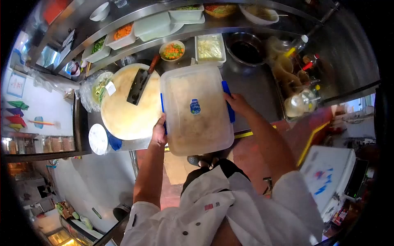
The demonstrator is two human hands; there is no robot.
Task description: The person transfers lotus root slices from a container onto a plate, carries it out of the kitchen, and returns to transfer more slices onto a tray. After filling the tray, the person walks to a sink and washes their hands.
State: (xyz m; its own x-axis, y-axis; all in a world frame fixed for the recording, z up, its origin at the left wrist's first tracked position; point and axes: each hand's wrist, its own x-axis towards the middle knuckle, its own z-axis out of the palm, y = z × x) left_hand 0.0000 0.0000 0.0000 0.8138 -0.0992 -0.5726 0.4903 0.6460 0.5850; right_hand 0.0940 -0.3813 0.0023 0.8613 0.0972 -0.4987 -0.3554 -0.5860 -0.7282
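A large clear plastic food container (pixel 201 127) with a lid and blue side clips is held level in front of me, partly over the counter's front edge. My left hand (pixel 159 130) is closed on its left side, by the blue clip. At the right clip, my right hand (pixel 238 103) grips the other side. Pale contents show blurred through the lid; their kind I cannot make out. To the left lies a round cutting board (pixel 119 119), with a cleaver (pixel 138 86) resting on it, its wooden handle pointing away from me.
Behind the container stand a bowl of diced vegetables (pixel 172 51), a white tub (pixel 209 48) and a dark basin (pixel 246 49). Bottles and jars (pixel 297 69) crowd the right. A steel shelf (pixel 172 33) with several tubs runs above the counter's back.
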